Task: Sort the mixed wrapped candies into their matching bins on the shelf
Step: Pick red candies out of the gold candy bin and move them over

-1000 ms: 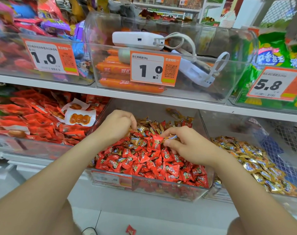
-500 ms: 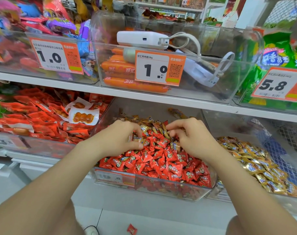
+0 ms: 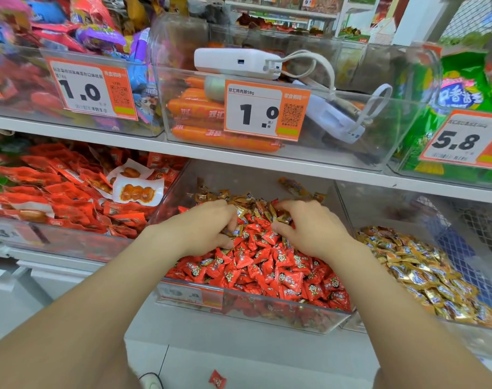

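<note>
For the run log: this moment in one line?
left hand: grips gold candies | right hand: grips gold candies | bin: mostly red candies

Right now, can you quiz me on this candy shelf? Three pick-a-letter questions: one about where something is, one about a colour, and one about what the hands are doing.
1. Where does the white power bank lie?
A. in a shopping basket
B. on top of the sausage bin
C. under the shelf

2. What colour is the lone candy on the floor?
A. red
B. blue
C. green

3. What are the left hand and right hand doing?
A. hanging idle
B. gripping gold candies in the middle bin
C. peeling off a price tag

Answers:
1 B, it rests across that bin's rim, above the sausages.
2 A, its wrapper is red like the big pile.
3 B, the fingers of both hands curl round gold wrappers at the back of the red pile.
</note>
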Demonstrator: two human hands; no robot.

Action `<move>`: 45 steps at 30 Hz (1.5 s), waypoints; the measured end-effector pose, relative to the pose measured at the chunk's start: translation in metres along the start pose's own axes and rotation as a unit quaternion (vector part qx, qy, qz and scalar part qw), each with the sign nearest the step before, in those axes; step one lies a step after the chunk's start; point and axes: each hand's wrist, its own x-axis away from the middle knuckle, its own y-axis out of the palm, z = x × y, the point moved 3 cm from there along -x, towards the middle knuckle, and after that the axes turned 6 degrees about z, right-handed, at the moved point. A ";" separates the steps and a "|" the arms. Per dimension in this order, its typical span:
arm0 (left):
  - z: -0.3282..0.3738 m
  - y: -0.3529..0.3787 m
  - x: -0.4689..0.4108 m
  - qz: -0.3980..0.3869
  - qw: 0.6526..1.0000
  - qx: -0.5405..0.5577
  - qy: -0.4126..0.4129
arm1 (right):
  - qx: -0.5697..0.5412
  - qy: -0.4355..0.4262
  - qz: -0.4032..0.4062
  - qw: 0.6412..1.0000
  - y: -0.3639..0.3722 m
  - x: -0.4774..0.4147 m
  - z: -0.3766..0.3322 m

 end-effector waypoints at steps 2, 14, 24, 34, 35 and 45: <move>-0.003 0.001 -0.001 -0.016 1.000 -0.003 0.002 | -0.005 -0.016 -0.032 0.999 0.004 -0.003 -0.004; -0.001 -0.010 0.003 0.083 0.997 0.012 0.003 | -0.163 0.003 0.008 0.987 -0.006 -0.007 0.016; 0.006 -0.010 -0.002 0.114 0.992 0.050 -0.034 | -0.167 -0.019 -0.006 0.986 -0.007 0.008 0.016; 0.005 0.010 -0.014 0.020 0.998 -0.053 -0.022 | 0.001 -0.063 -0.078 0.995 -0.008 0.020 0.006; 0.004 0.011 -0.015 0.012 0.998 -0.051 -0.022 | 0.022 -0.065 -0.067 0.995 -0.008 0.020 0.006; 0.006 0.014 -0.020 0.011 0.999 -0.032 -0.017 | -0.027 -0.034 -0.041 0.998 -0.014 0.024 0.007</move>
